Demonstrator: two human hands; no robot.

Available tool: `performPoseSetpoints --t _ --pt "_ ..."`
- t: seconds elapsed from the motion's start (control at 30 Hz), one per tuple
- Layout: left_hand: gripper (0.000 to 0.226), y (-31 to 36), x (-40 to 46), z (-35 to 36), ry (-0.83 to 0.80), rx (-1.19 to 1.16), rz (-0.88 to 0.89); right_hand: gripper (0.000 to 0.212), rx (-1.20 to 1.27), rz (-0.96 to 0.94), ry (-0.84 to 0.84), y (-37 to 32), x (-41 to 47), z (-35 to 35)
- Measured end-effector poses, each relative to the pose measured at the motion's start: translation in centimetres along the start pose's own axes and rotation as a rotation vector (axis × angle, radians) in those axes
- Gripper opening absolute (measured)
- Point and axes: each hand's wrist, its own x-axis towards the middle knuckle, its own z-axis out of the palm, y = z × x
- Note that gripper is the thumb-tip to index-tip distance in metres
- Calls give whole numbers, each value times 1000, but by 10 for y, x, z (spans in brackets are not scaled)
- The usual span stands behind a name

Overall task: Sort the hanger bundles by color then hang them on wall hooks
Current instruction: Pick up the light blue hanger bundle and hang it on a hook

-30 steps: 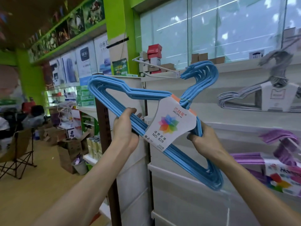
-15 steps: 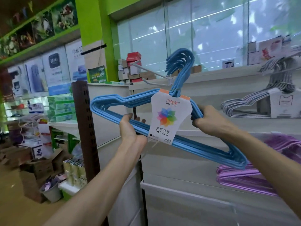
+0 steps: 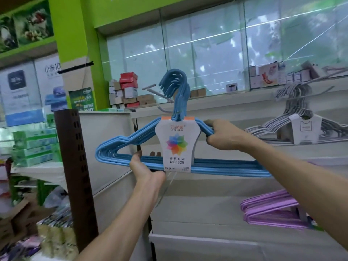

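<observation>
1. Holding bundle of blue plastic-coated wire hangers upright in mid-air before white slat wall, hooks uppermost, level with white metal wall hook; probably lined up for threading onto that prong.
2. Bottom bar kept about horizontal, likely so stacked hook ends stay together and slide on as one.
3. White card label with rainbow flower print wrapped round bundle neck, facing camera; keeps hangers tied as one unit.
4. Left hand gripping bottom bar from below, left of label; thumb in front, fingertips showing behind bar. Closed round bundle.
5. Right hand clamped on right shoulder of bundle, fingers curled over upper wires. Also closed round bundle.
6. Bundle hooks just beside wall hook; contact cannot be told, hook partly hidden behind them.
7. Grey hanger bundle already hanging at right; purple hanger bundle lower right, hook out of clear view. Suggests colours kept on separate spots, blue taking left position.
</observation>
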Motion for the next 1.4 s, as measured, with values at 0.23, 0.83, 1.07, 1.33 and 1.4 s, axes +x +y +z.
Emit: performPoseSetpoints --t 0.23,0.83,1.07,1.33,1.4 --pt "18 3 11 4 -18 -12 -11 50 -51 36 40 -1 10 7" --pt "21 -6 49 -8 49 -15 -15 52 -144 26 17 14 37 30" --pt "14 1 73 -4 94 129 6 46 -139 27 35 22 49 36" --pt "35 15 103 -10 14 218 -132 38 -128 55 10 35 71 42" --pt "38 19 112 -8 8 238 -154 37 -119 65 6 38 78 44"
